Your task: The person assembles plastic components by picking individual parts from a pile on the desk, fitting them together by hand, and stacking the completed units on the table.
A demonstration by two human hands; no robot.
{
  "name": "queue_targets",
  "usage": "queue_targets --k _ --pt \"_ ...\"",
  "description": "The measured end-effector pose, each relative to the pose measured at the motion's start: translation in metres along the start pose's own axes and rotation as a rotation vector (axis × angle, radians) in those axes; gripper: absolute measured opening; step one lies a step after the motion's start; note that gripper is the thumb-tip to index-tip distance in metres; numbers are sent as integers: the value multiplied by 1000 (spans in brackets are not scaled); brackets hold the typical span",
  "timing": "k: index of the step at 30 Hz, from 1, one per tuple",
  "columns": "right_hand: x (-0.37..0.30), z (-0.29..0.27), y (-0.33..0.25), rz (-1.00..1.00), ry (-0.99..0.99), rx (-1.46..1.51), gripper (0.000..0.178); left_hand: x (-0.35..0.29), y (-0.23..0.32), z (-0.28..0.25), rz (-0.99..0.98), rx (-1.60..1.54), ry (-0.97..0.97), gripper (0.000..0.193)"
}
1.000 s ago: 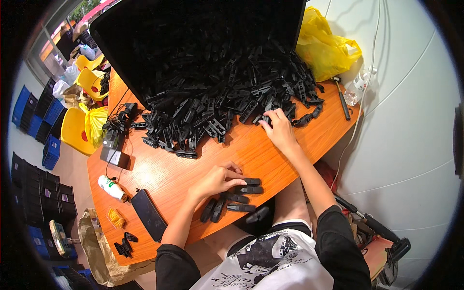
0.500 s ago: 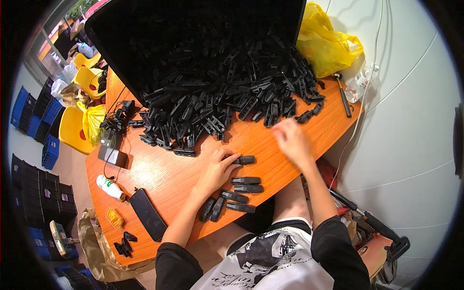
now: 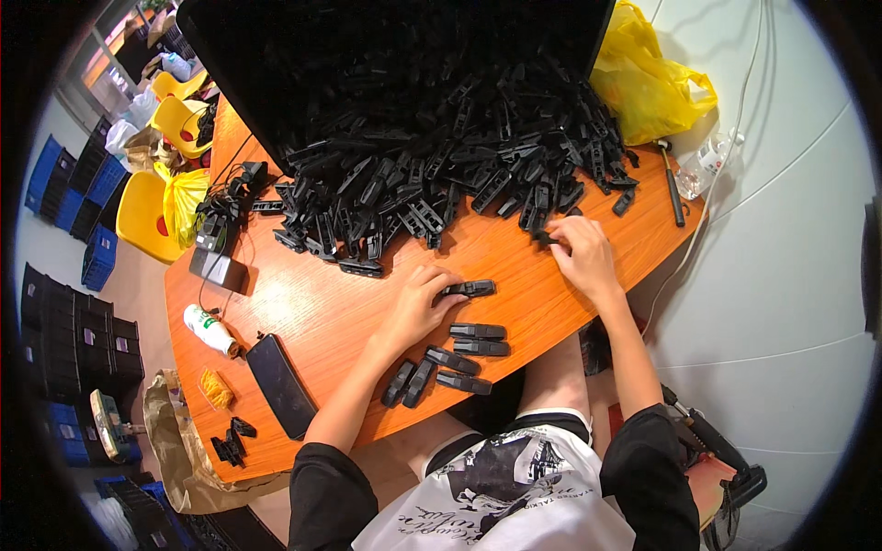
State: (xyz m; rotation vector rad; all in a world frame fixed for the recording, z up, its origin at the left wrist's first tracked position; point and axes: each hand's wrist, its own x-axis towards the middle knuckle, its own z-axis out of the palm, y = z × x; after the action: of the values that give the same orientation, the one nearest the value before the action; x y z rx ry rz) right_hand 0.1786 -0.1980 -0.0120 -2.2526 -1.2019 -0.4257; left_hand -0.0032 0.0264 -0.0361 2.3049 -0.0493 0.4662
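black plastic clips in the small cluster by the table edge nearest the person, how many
6 elongated black plastic clips: two at the top, a slanting pair beneath, and two side by side at left. None appears hidden. Not counted: the clip in the left hand.

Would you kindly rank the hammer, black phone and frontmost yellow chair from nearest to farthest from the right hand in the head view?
From the right hand:
1. Hammer, to its right
2. Black phone, to its left
3. Frontmost yellow chair, farther left

On the worktop (image 3: 312, 317), a black phone (image 3: 281, 387) and a hammer (image 3: 673, 188); near the hammer, a yellow bag (image 3: 648, 87); far left, yellow chairs (image 3: 142, 211).
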Motion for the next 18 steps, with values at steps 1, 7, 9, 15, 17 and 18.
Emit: queue_targets --k 1,7,9,15,17,18 --pt "-2 6 -6 -30 6 52 12 0 1 0 -6 -11 3 24" --pt "-13 33 -50 -58 2 286 19 1 -1 2 -12 -48 18 22" --pt "-17 42 -54 -77 -5 553 24 1 -1 2 -9 -52 23 22" --pt "-23 36 -61 45 -125 736 23 0 -2 -1 -28 -11 -10 23" --pt "-26 38 -57 163 -163 846 23 0 -1 -1 -71 -84 6 23" --pt "-26 36 -56 164 -163 846 23 0 -1 0 -72 -83 6 23"
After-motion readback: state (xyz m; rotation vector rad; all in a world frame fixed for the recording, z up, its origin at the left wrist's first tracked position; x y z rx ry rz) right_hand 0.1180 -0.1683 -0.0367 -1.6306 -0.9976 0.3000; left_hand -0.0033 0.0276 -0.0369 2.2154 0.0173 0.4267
